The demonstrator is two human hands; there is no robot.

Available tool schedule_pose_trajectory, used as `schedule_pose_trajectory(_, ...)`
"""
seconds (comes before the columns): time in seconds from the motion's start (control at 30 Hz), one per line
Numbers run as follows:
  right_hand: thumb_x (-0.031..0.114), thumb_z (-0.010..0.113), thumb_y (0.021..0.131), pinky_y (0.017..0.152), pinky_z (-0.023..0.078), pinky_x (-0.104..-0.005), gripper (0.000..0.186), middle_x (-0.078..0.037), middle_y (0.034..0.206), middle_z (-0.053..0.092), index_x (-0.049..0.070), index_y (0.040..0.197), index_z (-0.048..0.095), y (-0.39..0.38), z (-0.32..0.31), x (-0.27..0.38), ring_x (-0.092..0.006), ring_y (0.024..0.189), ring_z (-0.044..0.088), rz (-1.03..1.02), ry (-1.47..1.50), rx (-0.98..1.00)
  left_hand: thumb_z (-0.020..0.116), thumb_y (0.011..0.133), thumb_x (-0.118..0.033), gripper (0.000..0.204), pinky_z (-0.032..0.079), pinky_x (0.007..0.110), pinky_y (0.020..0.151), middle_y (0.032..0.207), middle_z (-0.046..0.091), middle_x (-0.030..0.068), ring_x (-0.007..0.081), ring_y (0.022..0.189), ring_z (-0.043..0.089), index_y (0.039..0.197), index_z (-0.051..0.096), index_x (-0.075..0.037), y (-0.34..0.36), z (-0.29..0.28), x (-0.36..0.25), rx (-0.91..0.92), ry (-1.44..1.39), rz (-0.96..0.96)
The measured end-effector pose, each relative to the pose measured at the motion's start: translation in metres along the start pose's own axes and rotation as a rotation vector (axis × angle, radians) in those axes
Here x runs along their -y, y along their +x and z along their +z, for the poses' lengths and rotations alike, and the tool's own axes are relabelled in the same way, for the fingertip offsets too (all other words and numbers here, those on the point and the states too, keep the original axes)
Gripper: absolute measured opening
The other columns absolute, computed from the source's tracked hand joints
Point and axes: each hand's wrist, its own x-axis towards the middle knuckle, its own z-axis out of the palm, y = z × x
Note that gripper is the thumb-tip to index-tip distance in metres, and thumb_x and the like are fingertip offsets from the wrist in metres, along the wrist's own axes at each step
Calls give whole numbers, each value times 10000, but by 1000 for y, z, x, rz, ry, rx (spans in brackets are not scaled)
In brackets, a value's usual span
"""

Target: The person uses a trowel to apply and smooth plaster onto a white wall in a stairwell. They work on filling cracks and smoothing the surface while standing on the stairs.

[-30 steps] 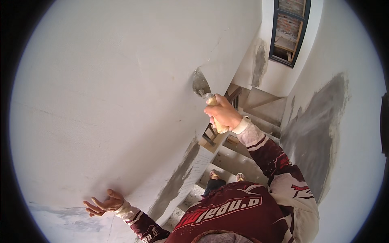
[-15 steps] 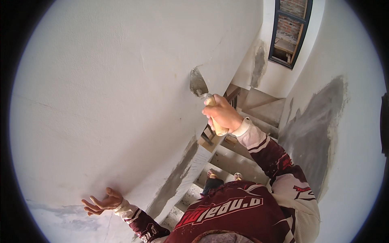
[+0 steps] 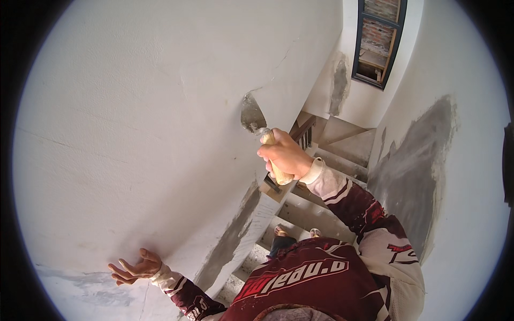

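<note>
The right hand (image 3: 288, 154) grips a trowel (image 3: 251, 115) at the pale wall (image 3: 150, 139); the left hand (image 3: 140, 266) is spread wide.

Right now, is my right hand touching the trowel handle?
Touching: the head view shows your right hand closed around the pale trowel handle, its ends showing either side.

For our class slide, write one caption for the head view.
Right hand grips a trowel at the pale wall beside stairs; left hand open, empty.
</note>
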Motion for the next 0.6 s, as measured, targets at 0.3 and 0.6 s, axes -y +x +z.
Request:
schedule_pose_trajectory(0.3,63,614,873,394,468,-336,295,-85,814,541,-1,1097,432,-1,4,-4,-153,544,557,27,-17,-2,452,1001,-606,667,79,601,1193,1517,419,178,363,1466,224,1395,456,-68,-4,3,1,-25,-21,-16)
schedule_pose_trajectory(0.6,85,618,900,421,472,-322,321,-84,823,540,-15,1134,422,-7,5,-6,-138,547,551,31,-8,27,436,1025,-575,636,66,558,1218,1502,436,207,341,1483,218,1407,435,-67,0,1,0,-1,-7,24)
